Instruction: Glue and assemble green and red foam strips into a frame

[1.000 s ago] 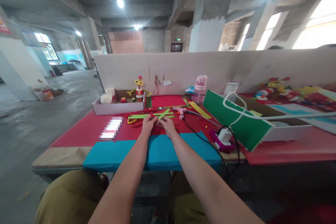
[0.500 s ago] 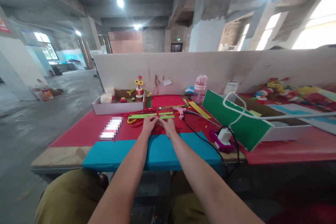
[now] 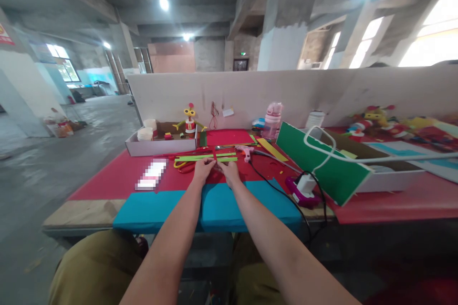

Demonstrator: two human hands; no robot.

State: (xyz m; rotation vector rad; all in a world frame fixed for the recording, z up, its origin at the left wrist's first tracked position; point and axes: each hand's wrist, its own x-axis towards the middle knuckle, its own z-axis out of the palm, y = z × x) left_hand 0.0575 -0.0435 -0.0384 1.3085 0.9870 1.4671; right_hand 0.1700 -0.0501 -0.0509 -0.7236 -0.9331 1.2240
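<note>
"How are the hands?"
"The left hand point(image 3: 205, 167) and right hand point(image 3: 228, 170) have their fingertips drawn together, pinching the near end of 1 red strip point(image 3: 215, 153). Exact finger placement is too small to tell."
"Where's that strip?"
"Between the 2 hands, crossing the green strips point(image 3: 193, 157), with the pink glue gun point(image 3: 246, 153) to their right."

Red strip point(image 3: 215, 153), lime-green strips point(image 3: 191, 157), pink glue gun point(image 3: 245, 152), blue sheet point(image 3: 161, 207)

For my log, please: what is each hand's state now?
Left hand: closed, seemingly pinching the narrow red strip.
Right hand: closed; what it holds is unclear.
</note>
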